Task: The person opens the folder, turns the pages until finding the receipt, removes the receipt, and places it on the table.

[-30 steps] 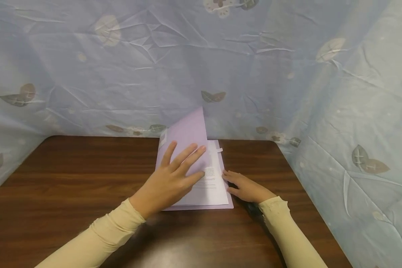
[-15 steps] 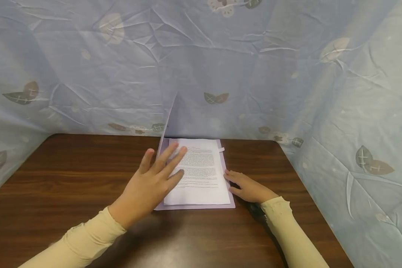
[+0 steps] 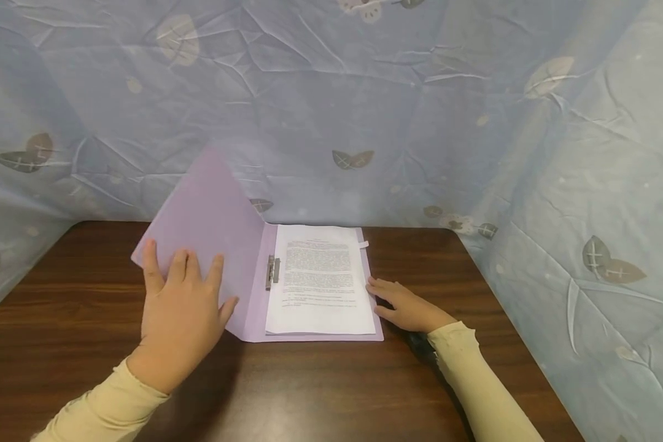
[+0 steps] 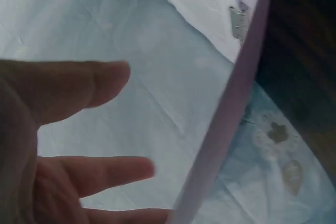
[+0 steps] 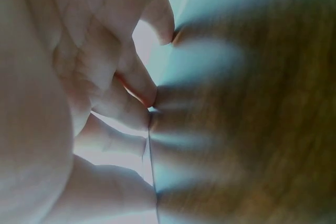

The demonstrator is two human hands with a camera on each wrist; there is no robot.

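A light purple file folder [image 3: 255, 307] lies on the table with its front cover [image 3: 212, 202] raised and leaning to the left. Inside, a stack of printed paper [image 3: 320, 276] sits beside a metal clip [image 3: 272, 272] at the spine. My left hand [image 3: 182, 307], fingers spread and straight, is against the inner face of the cover. In the left wrist view the cover [image 4: 226, 124] shows edge-on near the fingertips. My right hand [image 3: 406, 306] rests at the folder's right edge, fingertips down on it, as the right wrist view also shows around the fingers [image 5: 139, 77].
The dark brown wooden table [image 3: 309, 393] has a patterned blue-grey cloth [image 3: 409, 123] hanging behind it and along its right side. A small white tab [image 3: 363, 244] sticks out at the folder's right edge. A black strap [image 3: 420, 347] lies under the right wrist.
The cover has swung from over the papers to the left, uncovering the printed page and the clip. My left hand has moved left with it; the right hand has stayed in place.
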